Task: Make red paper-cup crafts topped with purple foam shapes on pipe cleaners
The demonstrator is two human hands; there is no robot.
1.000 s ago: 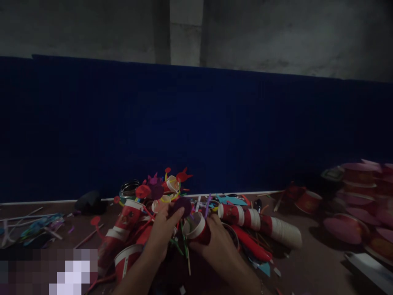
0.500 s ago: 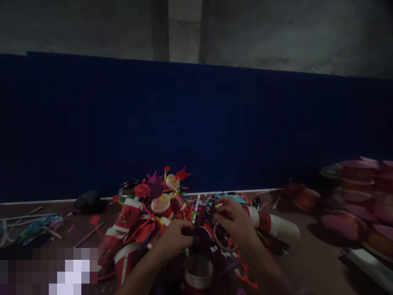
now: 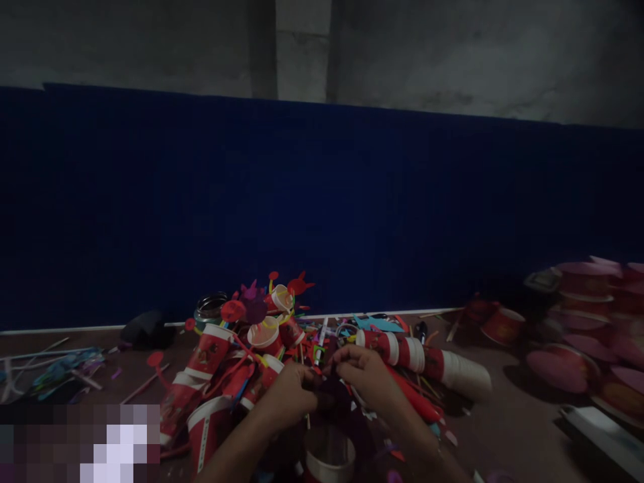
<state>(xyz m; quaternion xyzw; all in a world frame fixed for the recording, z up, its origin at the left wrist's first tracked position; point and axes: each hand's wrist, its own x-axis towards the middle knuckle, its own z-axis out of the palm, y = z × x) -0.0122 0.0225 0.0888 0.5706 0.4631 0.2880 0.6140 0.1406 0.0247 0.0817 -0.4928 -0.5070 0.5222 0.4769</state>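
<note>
My left hand [image 3: 296,394] is closed in a pinch on a dark purple paper piece [image 3: 336,397]. Close on its right, my right hand [image 3: 366,376] has thumb and fingers pinched together at the upper edge of the same paper. Shadow hides whether anything small lies between those fingertips. Below both hands, a paper cup [image 3: 330,463] with a white rim stands mouth up. Left of my hands, red paper cups [image 3: 208,352] with paper shapes and coloured stems attached lie heaped. Red and white cups [image 3: 377,345] lie in a row behind my right hand.
A stack of white-rimmed cups [image 3: 460,374] lies at right. Pink-topped cups [image 3: 558,369] pile up farther right, near a white box-like object [image 3: 604,429]. Coloured strips [image 3: 65,369] lie at left, and a dark jar [image 3: 211,305] stands by the blue wall panel [image 3: 322,201].
My right hand has moved left and slightly down, to the purple paper by my left hand. The pale ring formerly near it no longer shows; the row of cups behind is uncovered.
</note>
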